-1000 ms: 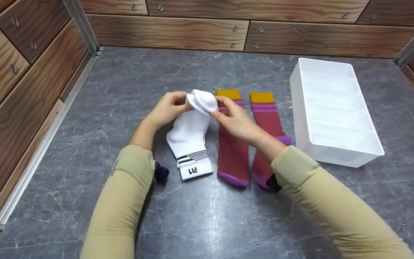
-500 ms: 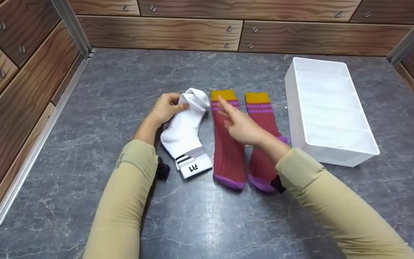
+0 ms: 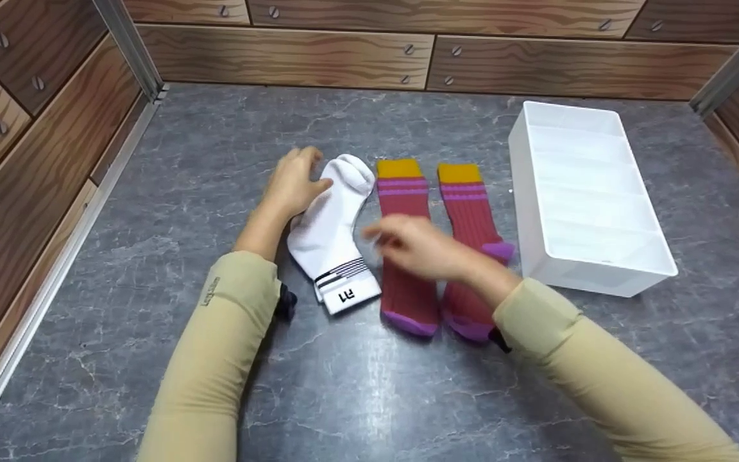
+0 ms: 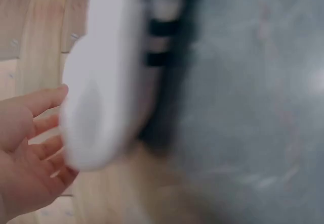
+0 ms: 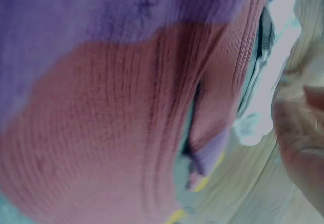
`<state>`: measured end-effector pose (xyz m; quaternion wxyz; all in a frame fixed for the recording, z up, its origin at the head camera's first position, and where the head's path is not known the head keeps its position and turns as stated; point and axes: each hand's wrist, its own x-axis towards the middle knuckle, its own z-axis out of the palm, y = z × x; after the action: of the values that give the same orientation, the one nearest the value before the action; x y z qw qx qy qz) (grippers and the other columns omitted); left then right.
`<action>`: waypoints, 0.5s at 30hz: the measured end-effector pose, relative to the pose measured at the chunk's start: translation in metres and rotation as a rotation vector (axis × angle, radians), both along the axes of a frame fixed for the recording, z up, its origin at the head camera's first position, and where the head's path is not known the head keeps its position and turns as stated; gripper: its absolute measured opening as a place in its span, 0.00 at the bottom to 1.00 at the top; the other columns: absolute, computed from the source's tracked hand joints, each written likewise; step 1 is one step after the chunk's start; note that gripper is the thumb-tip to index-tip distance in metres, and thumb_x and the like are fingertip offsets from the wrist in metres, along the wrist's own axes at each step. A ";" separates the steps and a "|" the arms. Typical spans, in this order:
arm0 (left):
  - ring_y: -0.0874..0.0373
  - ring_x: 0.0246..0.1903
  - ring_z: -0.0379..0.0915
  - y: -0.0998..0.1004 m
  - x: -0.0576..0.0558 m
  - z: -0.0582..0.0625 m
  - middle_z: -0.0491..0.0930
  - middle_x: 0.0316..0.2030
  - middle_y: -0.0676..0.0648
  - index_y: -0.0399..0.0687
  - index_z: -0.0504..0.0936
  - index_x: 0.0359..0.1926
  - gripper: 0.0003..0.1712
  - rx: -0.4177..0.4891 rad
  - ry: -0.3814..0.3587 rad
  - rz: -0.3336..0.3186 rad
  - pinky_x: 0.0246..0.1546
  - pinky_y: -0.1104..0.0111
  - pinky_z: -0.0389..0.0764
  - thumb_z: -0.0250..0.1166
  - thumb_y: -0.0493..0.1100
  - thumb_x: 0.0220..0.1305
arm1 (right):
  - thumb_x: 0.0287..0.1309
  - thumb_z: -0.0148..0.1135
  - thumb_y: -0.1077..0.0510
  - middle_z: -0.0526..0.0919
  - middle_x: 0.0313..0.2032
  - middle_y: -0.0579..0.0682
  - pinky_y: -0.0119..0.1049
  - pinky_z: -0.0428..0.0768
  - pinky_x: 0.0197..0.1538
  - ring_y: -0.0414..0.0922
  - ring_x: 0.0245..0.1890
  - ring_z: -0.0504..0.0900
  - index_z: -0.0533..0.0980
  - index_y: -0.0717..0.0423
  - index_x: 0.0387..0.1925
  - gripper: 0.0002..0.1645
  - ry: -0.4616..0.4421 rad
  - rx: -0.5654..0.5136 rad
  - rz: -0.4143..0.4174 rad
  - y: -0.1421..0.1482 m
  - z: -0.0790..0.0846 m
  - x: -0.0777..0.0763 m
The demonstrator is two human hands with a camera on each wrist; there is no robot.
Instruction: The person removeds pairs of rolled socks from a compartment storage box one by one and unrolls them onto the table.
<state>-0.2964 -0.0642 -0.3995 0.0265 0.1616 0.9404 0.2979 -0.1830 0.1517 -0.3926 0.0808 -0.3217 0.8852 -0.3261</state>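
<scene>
White ankle socks (image 3: 334, 231) with black stripes and a dark mark on the cuff lie on the grey table, one apparently over another, toe end away from me. My left hand (image 3: 292, 183) is spread at their left edge, thumb by the toe end; the left wrist view shows its fingers (image 4: 48, 102) relaxed beside the blurred white sock (image 4: 96, 107). My right hand (image 3: 417, 247), blurred by motion, hovers above the nearer red sock (image 3: 408, 301) with loosely bent fingers and holds nothing. A second red sock (image 3: 469, 215) with purple heel and mustard cuff lies to its right.
A white plastic box (image 3: 526, 199) with several compartments stands to the right of the red socks. Wood-patterned panels (image 3: 286, 54) border the table at the back and along both sides.
Both hands were at the white socks' toe end. First the right hand let go and drew back toward me over the red sock; then the left loosened its grip. The white socks now lie flatter.
</scene>
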 end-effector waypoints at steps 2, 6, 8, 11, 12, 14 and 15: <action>0.47 0.53 0.67 0.001 0.003 0.010 0.73 0.49 0.42 0.41 0.76 0.53 0.20 -0.069 0.092 -0.100 0.52 0.55 0.70 0.65 0.44 0.62 | 0.60 0.58 0.68 0.80 0.48 0.56 0.40 0.76 0.54 0.50 0.49 0.78 0.76 0.64 0.52 0.18 0.077 0.064 0.132 -0.007 0.000 0.010; 0.45 0.52 0.69 0.004 0.002 0.021 0.76 0.48 0.41 0.39 0.81 0.47 0.14 -0.117 0.129 -0.423 0.54 0.56 0.69 0.64 0.39 0.61 | 0.61 0.59 0.64 0.79 0.48 0.53 0.38 0.74 0.56 0.47 0.50 0.76 0.77 0.61 0.51 0.16 0.204 0.185 0.293 -0.022 -0.001 0.028; 0.46 0.52 0.69 0.005 -0.001 0.020 0.76 0.50 0.41 0.39 0.81 0.49 0.15 -0.118 0.039 -0.537 0.56 0.58 0.68 0.63 0.39 0.62 | 0.62 0.59 0.62 0.78 0.49 0.53 0.38 0.72 0.57 0.47 0.51 0.75 0.76 0.61 0.51 0.16 0.240 0.224 0.310 -0.028 -0.003 0.034; 0.48 0.55 0.68 0.006 -0.005 0.016 0.76 0.54 0.43 0.42 0.79 0.54 0.18 -0.143 -0.103 -0.579 0.58 0.59 0.67 0.62 0.42 0.64 | 0.62 0.60 0.61 0.77 0.48 0.52 0.38 0.71 0.58 0.47 0.51 0.74 0.76 0.60 0.51 0.16 0.252 0.254 0.300 -0.034 -0.006 0.038; 0.49 0.55 0.68 0.006 -0.007 0.013 0.76 0.55 0.43 0.43 0.79 0.55 0.19 -0.150 -0.138 -0.575 0.59 0.59 0.66 0.62 0.43 0.65 | 0.62 0.59 0.61 0.77 0.48 0.52 0.39 0.71 0.58 0.47 0.51 0.74 0.76 0.60 0.51 0.16 0.251 0.260 0.295 -0.035 -0.007 0.039; 0.49 0.55 0.68 0.004 -0.009 0.009 0.76 0.55 0.43 0.44 0.78 0.57 0.20 -0.148 -0.188 -0.566 0.59 0.59 0.66 0.61 0.44 0.66 | 0.62 0.60 0.61 0.77 0.49 0.53 0.39 0.71 0.58 0.48 0.51 0.73 0.76 0.60 0.51 0.16 0.241 0.264 0.291 -0.036 -0.008 0.040; 0.50 0.56 0.68 0.004 -0.010 0.007 0.76 0.56 0.44 0.44 0.77 0.58 0.21 -0.144 -0.208 -0.559 0.59 0.60 0.66 0.60 0.44 0.66 | 0.62 0.60 0.61 0.77 0.49 0.53 0.39 0.71 0.58 0.48 0.51 0.73 0.76 0.60 0.51 0.16 0.236 0.265 0.291 -0.037 -0.009 0.040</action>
<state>-0.3069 -0.0607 -0.3923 0.2148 0.3803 0.8705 0.2268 -0.1427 0.1151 -0.4018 0.0642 -0.4686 0.8679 -0.1519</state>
